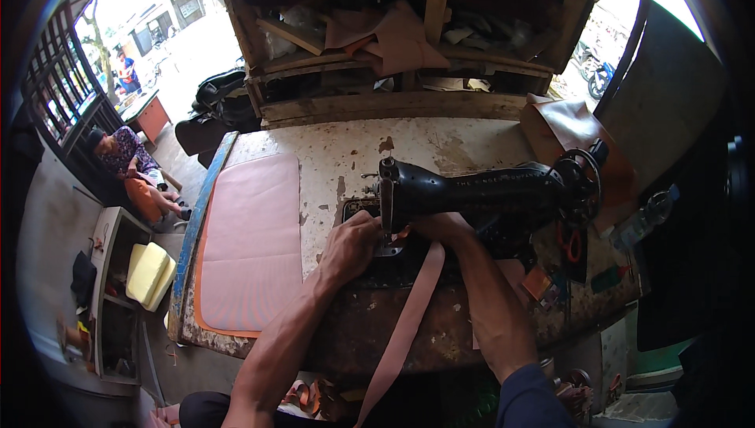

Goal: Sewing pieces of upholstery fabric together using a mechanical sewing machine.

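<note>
A black sewing machine [487, 188] sits on the worn workbench [330, 145]. My left hand [351, 241] is closed, fingertips pinched beside the needle; what it grips is hidden. My right hand [440, 226] reaches under the machine's arm, its fingers mostly hidden. A long pink strip [405, 326] runs from between my hands down over the bench's front edge, its upper end near the presser foot. Pink sheets [248, 224] with an orange layer beneath lie at the bench's left.
Red-handled scissors [572, 243], a plastic bottle [645, 216] and orange-brown material [566, 137] are at the right. A wooden shelf unit [436, 3] with scraps stands behind. Yellow pads [149, 275] sit left of the bench. A seated person [126, 157] and another person [127, 72] are beyond.
</note>
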The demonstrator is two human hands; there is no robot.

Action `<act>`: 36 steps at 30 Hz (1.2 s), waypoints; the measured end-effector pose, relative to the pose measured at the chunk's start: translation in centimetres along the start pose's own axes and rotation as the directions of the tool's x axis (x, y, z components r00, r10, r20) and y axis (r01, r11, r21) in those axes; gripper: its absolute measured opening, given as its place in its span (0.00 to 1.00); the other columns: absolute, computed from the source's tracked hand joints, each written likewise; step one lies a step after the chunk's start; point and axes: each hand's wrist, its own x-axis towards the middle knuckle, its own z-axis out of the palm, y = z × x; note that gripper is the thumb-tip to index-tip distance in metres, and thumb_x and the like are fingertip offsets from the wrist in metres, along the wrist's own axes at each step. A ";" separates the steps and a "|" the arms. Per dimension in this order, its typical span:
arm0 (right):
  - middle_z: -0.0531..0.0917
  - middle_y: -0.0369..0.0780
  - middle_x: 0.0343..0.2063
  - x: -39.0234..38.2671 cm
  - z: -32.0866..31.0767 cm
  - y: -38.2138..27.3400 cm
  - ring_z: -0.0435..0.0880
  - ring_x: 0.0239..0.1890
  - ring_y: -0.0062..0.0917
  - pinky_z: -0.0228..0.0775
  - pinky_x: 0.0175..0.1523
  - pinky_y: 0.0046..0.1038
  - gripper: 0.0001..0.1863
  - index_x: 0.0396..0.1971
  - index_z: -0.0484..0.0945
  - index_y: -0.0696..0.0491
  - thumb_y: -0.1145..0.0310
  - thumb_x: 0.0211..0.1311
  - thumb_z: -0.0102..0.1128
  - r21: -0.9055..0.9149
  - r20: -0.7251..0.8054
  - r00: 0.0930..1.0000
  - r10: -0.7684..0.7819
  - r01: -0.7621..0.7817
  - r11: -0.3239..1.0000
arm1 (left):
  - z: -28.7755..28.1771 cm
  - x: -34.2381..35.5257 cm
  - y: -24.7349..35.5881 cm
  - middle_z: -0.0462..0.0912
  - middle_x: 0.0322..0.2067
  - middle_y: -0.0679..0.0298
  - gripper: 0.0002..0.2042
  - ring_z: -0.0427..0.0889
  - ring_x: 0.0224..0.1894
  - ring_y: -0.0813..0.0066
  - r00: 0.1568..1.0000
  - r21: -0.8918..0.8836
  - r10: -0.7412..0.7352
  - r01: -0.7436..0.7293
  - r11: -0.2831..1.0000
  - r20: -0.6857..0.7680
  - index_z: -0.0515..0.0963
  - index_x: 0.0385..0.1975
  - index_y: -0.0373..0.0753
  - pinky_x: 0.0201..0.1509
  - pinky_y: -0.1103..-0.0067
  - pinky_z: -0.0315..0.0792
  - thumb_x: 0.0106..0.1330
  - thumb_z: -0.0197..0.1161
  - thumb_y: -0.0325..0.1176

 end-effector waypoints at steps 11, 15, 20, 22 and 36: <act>0.93 0.45 0.35 -3.9 -0.6 -2.7 0.93 0.43 0.29 0.82 0.53 0.32 0.18 0.45 0.90 0.56 0.57 0.69 0.64 -0.237 -0.047 0.985 0.167 -0.174 0.956 | 0.5 -2.0 0.9 0.84 0.38 0.57 0.07 0.86 0.40 0.54 0.976 -0.054 -0.141 0.134 0.990 -0.169 0.87 0.42 0.38 0.45 0.64 0.79 0.71 0.68 0.33; 0.92 0.46 0.34 -4.3 -0.5 -2.5 0.94 0.43 0.36 0.84 0.53 0.35 0.19 0.44 0.92 0.50 0.51 0.65 0.68 -0.154 -0.130 0.988 0.082 -0.102 0.983 | 1.1 -3.8 2.2 0.85 0.40 0.57 0.08 0.86 0.44 0.53 0.962 0.052 -0.165 0.181 0.982 -0.216 0.88 0.43 0.40 0.49 0.63 0.79 0.70 0.69 0.34; 0.92 0.44 0.36 -5.6 0.9 -3.5 0.92 0.44 0.45 0.84 0.53 0.42 0.18 0.41 0.92 0.45 0.46 0.64 0.69 -0.521 -0.246 0.969 -0.015 -0.119 0.845 | 0.9 -4.1 2.3 0.85 0.40 0.56 0.07 0.83 0.48 0.51 0.988 0.088 -0.029 0.042 0.995 -0.152 0.89 0.40 0.39 0.54 0.60 0.77 0.67 0.70 0.34; 0.92 0.42 0.35 -6.1 2.3 -3.9 0.91 0.44 0.47 0.83 0.50 0.47 0.20 0.39 0.92 0.42 0.41 0.64 0.68 -0.603 -0.235 0.972 -0.009 -0.138 0.786 | 0.9 -4.0 2.3 0.85 0.39 0.56 0.07 0.82 0.48 0.51 0.984 0.041 -0.055 0.063 0.997 -0.171 0.88 0.38 0.38 0.54 0.61 0.77 0.67 0.70 0.34; 0.91 0.42 0.38 -6.8 2.0 -3.0 0.91 0.46 0.46 0.82 0.54 0.49 0.12 0.38 0.91 0.39 0.50 0.62 0.68 -0.587 0.063 0.994 -0.091 0.111 0.802 | 0.4 -4.5 3.1 0.82 0.43 0.59 0.16 0.81 0.49 0.57 0.997 0.272 0.078 -0.073 0.959 -0.009 0.89 0.50 0.47 0.54 0.63 0.74 0.62 0.67 0.31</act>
